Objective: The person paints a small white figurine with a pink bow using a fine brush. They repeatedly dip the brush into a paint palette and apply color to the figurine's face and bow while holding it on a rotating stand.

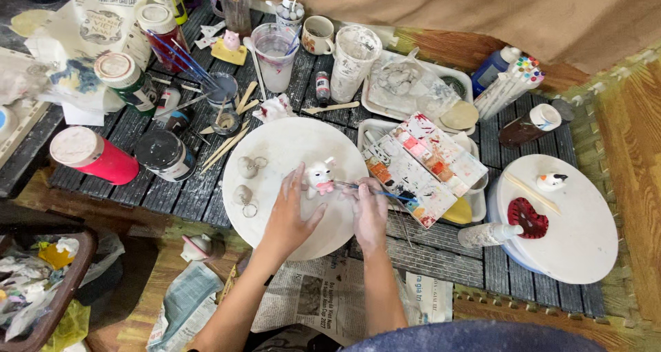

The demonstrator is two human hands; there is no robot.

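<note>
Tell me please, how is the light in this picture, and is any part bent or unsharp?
Head view: soft, even light, only faint shadows under the left hand and right hand; no strong glare on the white round board. The wide lens bends the edges, so the red paint bottle leans outward. The small white figurine is fairly sharp; the corners look softer.
</note>
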